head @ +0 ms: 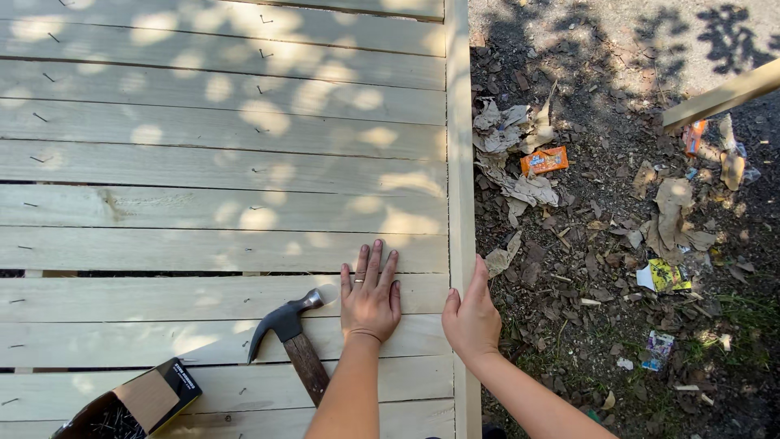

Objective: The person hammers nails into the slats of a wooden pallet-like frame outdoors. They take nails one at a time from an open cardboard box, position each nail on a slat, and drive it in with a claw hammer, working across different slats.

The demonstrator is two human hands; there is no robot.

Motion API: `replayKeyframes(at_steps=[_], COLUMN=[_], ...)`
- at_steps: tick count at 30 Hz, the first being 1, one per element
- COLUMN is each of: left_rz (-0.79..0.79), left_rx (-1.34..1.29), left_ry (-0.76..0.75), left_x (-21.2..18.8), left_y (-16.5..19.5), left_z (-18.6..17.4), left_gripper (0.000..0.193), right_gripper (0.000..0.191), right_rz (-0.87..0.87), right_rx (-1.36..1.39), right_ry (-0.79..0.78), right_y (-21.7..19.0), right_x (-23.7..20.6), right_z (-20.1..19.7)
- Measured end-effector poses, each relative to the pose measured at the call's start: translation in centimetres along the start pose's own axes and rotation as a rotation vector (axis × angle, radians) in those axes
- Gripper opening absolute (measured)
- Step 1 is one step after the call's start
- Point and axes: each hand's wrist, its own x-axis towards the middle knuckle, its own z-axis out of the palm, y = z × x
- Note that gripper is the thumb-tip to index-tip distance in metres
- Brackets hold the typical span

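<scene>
The left hand (370, 297) lies flat and palm down on a pale plank (162, 299), fingers spread a little and pointing to twelve o'clock, gripping nothing. A ring shows on one finger. The right hand (471, 319) rests at its three o'clock, just beside it, cupped loosely over the upright edge board (460, 146) that closes the planks along their right ends; the thumb lies on the plank side, the fingers on the outer side. It holds nothing either.

A claw hammer (290, 340) lies on the planks at the left hand's nine o'clock, near but not touching, head uppermost, dark wooden handle running down to about five o'clock beside the left forearm. Farther out, at roughly eight o'clock, an open cardboard box of nails (134, 404) sits at the lower edge of view.

The planks run side to side, with dark gaps between some of them and nails standing proud in a few places. Dappled shade falls across the whole surface.

Beyond the edge board, at three o'clock, the ground (601, 325) is bare soil strewn with torn paper, an orange wrapper (543, 160) and other litter.
</scene>
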Motion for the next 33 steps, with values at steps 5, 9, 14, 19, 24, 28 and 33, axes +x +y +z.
replayKeyframes(at_steps=[5, 9, 14, 19, 24, 28, 33], left_rz=[0.025, 0.043, 0.042, 0.064, 0.082, 0.098, 0.075], left_rx=[0.042, 0.081, 0.075, 0.092, 0.017, 0.04, 0.112], left_ry=[-0.034, -0.042, -0.061, 0.007, -0.053, -0.097, -0.109], left_x=[-0.5, -0.5, -0.9, -1.6, -2.1, -2.5, -2.7], left_y=[0.2, 0.6, 0.8, 0.9, 0.7, 1.0, 1.5], left_z=[0.1, -0.2, -0.3, 0.3, -0.2, -0.9, -0.8], left_gripper=[0.062, 0.062, 0.062, 0.06, 0.062, 0.063, 0.061], right_gripper=[0.081, 0.082, 0.083, 0.083, 0.082, 0.083, 0.082], right_rz=[0.11, 0.116, 0.139, 0.15, 0.103, 0.105, 0.13], right_rx=[-0.032, -0.062, -0.117, -0.109, -0.082, -0.063, -0.046], right_ry=[-0.061, -0.056, -0.019, 0.007, 0.059, 0.063, 0.044], right_y=[-0.1, 0.0, -0.2, 0.0, 0.3, 0.4, 0.6], right_x=[-0.4, -0.6, -1.1, -1.6, -2.3, -2.7, -2.9], right_z=[0.0, -0.1, -0.4, -0.5, -0.4, -0.3, -0.2])
